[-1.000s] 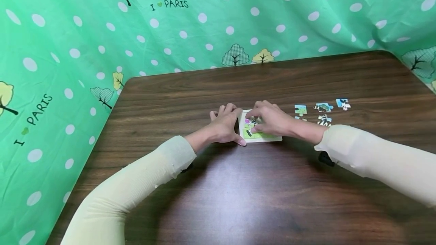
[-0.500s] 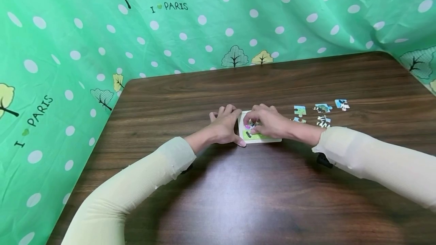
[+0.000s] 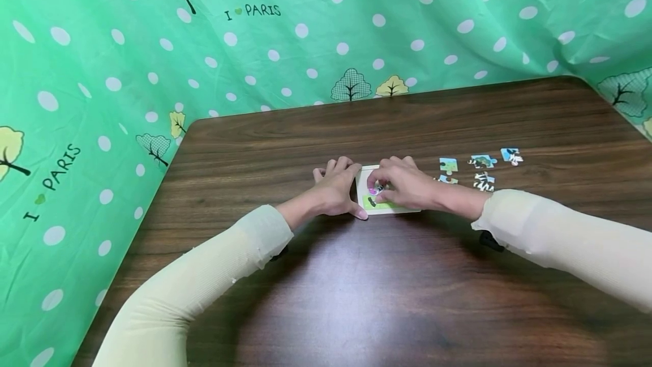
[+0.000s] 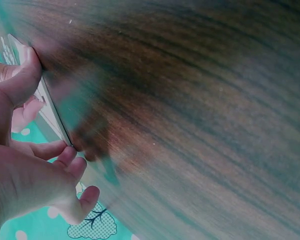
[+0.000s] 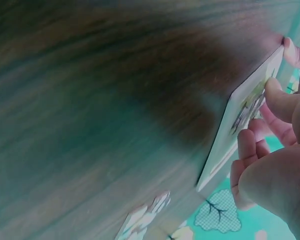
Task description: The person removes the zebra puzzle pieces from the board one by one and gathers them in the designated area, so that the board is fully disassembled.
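A small jigsaw board (image 3: 360,188) with a white rim and a green picture lies on the table. My left hand (image 3: 333,188) holds its left side, thumb at the near corner and index finger at the far corner. Over the board, my right hand (image 3: 404,184) pinches a puzzle piece (image 3: 377,188) with pink and black-and-white print between thumb and fingers. The piece is low over the board or in it; whether it lies flat is hidden. In the right wrist view, the right thumb (image 5: 280,97) presses down near dark-striped print (image 5: 247,110).
Several loose puzzle pieces lie right of the board, among them a blue-green one (image 3: 448,165), a zebra-striped one (image 3: 484,182) and a blue one at the far right (image 3: 511,156). The brown wooden table (image 3: 305,276) backs onto a green dotted curtain (image 3: 285,61).
The right hand's fingers have shifted the pink-printed piece slightly toward the near side of the board. The left hand stays on the board's left side.
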`<state>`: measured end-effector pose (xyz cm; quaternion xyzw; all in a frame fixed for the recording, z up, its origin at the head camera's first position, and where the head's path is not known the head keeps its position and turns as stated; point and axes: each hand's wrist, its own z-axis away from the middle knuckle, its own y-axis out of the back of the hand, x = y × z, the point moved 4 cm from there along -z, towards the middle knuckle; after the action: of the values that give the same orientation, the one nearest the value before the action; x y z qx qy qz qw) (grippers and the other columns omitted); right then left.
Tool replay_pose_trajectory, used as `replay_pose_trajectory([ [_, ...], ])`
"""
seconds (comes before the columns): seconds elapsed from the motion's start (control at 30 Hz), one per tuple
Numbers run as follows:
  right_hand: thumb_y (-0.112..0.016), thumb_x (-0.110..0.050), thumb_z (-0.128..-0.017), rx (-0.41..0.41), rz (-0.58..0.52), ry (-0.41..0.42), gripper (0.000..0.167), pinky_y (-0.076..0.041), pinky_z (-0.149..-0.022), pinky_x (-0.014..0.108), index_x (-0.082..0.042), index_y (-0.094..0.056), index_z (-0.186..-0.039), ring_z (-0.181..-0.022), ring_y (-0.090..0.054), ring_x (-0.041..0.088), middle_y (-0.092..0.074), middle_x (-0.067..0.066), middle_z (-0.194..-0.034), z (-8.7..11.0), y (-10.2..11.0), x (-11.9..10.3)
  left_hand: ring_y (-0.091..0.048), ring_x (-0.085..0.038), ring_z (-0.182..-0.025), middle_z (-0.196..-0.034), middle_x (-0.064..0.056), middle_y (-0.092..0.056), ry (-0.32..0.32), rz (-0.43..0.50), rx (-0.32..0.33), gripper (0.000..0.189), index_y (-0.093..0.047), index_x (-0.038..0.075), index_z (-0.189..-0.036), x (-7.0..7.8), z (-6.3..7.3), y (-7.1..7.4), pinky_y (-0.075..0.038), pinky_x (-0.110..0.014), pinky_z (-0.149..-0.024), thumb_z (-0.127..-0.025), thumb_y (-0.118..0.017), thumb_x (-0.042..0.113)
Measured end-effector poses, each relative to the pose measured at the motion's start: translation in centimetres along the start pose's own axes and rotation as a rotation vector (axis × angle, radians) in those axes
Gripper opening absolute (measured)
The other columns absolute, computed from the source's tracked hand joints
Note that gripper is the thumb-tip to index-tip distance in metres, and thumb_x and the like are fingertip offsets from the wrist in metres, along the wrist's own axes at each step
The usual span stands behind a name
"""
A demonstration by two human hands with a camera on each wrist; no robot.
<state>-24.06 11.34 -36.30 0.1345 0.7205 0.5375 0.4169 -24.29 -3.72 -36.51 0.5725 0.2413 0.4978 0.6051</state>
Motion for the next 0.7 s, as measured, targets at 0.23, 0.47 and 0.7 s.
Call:
replay_pose_trajectory([
  [0.23,-0.078,-0.011,-0.078,0.06,0.029,-0.002,0.023,-0.025,-0.078,0.041,-0.012,-0.071,-0.1,-0.09,-0.051,0.024,-0.061,0.002,-0.091,2.2,2.4,1.5,-0.032,-0.024,-0.12,-0.139,-0.004,-0.036,-0.004,0.008,0.011,0.093,-0.044,0.016,-0.136,0.1,-0.1,-0.1,-0.025,-0.047,-0.092,-0.06,-0.086,0.05],
  [0.47,-0.079,-0.009,-0.077,0.169,0.053,-0.12,0.025,-0.022,-0.076,0.042,-0.014,-0.071,-0.101,-0.088,-0.05,0.022,-0.062,-0.001,-0.09,7.2,6.3,5.6,-0.031,-0.024,-0.121,-0.141,-0.004,-0.035,-0.004,0.018,0.01,0.096,-0.043,0.017,-0.138,0.0,-0.1,-0.2,-0.024,-0.048,-0.094,-0.059,-0.087,0.049],
  [0.7,-0.076,-0.004,-0.078,0.22,0.164,-0.243,0.025,-0.019,-0.07,0.041,-0.012,-0.07,-0.101,-0.082,-0.045,0.022,-0.053,0.001,-0.082,12.5,9.1,10.2,-0.032,-0.024,-0.12,-0.139,-0.004,-0.035,-0.016,0.018,0.012,0.089,-0.046,0.017,-0.132,0.0,0.0,-0.1,-0.024,-0.047,-0.092,-0.06,-0.086,0.05],
])
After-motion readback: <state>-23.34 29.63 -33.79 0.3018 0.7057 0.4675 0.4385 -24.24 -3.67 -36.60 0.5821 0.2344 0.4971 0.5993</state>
